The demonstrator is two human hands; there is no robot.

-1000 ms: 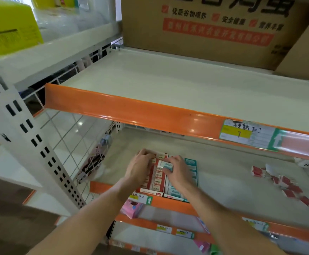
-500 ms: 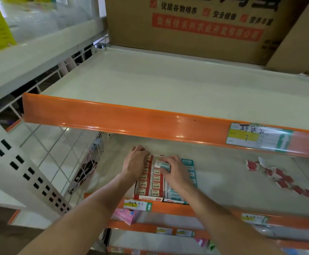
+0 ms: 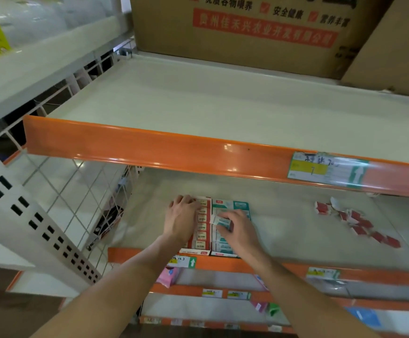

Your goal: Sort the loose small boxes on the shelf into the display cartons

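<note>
Right hand (image 3: 237,229): I have it pinching a small teal-and-white box (image 3: 221,222) over the teal carton (image 3: 230,230); best to square it with the row and press it flat into a free slot.
Left hand (image 3: 182,219): I rest it with fingers curled over the far end of the red carton (image 3: 202,228), bracing it so nothing slides.
Cartons: side by side, touching, at the shelf's (image 3: 283,230) front lip, each packed in neat rows.
Loose red boxes (image 3: 355,222): scattered well to the right, farther back, small, red and white, lying at mixed angles; I judge they go in the red carton next.
</note>
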